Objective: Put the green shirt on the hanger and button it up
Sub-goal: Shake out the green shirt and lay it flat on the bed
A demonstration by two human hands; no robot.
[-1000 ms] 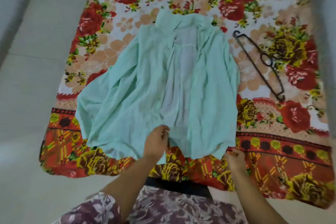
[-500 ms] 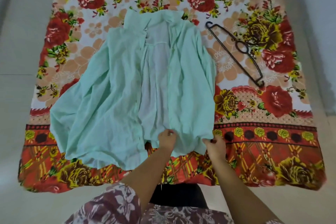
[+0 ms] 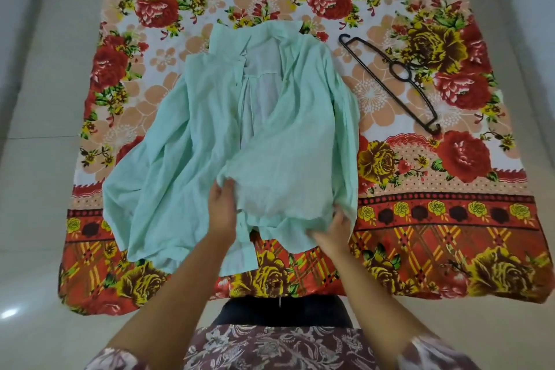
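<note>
Shirt (image 3: 180, 159) lies on the sheet (image 3: 420, 234), hanger (image 3: 387, 87) near its right; left hand (image 3: 222, 207) and right hand (image 3: 333, 228) both grip one front panel's hem; best to smooth it flat, keeping the neck open for the hanger

Soft, even light is cast from above, and colours are rendered bright but slightly washed. A small white glare spot is seen on the glossy floor (image 3: 36, 219) at lower left. Only faint, soft-edged shadows are thrown, under the shirt (image 3: 186, 159) folds and along the sheet's (image 3: 450, 234) near edge. The right hand (image 3: 333, 228) and the hem beside it are smeared by motion blur. Straight lines are bowed towards the edges, and the corners are softened and dimmed. The hanger (image 3: 390, 75) is shown fairly sharp.
</note>
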